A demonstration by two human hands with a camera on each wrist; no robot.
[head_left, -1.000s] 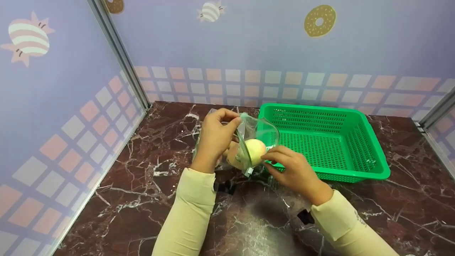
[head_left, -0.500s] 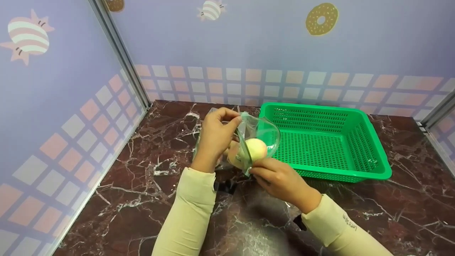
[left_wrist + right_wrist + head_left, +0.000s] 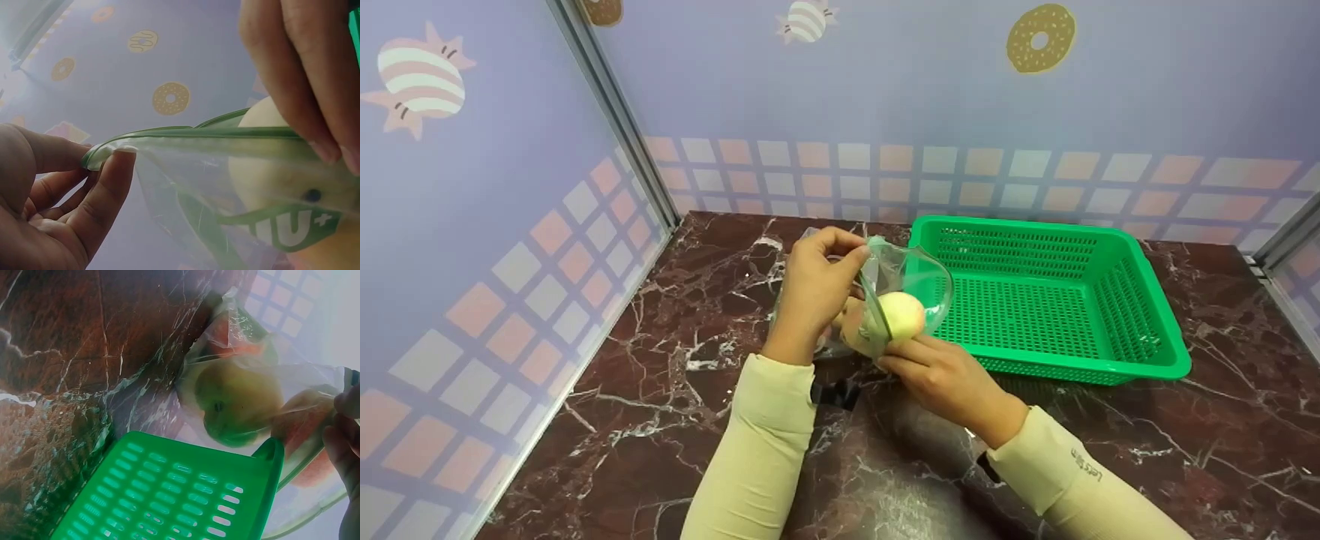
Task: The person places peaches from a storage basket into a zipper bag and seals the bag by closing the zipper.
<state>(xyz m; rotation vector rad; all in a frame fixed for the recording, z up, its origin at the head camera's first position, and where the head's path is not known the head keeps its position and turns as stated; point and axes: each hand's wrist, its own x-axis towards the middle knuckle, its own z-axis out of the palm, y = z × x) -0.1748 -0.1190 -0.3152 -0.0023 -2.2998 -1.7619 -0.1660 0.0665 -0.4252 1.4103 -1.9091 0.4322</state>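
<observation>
A clear zip bag [image 3: 876, 296] with a green seal strip stands tilted in front of me, with several peaches inside. One pale yellow peach [image 3: 904, 315] sits at the bag's open mouth; others [image 3: 239, 402] show through the plastic in the right wrist view. My left hand [image 3: 819, 289] pinches the far top corner of the seal between thumb and forefinger, as the left wrist view also shows. At the seal's near end, below the peach, my right hand [image 3: 949, 379] pinches the bag's edge; its fingertips are partly hidden. A green print [image 3: 287, 229] marks the bag's side.
A green plastic basket [image 3: 1054, 367] with slotted walls stands just right of the bag, close behind my right hand. Under everything lies a dark red marbled tabletop [image 3: 622, 465]. Patterned walls [image 3: 885, 82] border the table at the back and left.
My right hand has moved left and down from beside the peach to the seal's near end and taken hold of it. My left hand keeps its pinch in the same place.
</observation>
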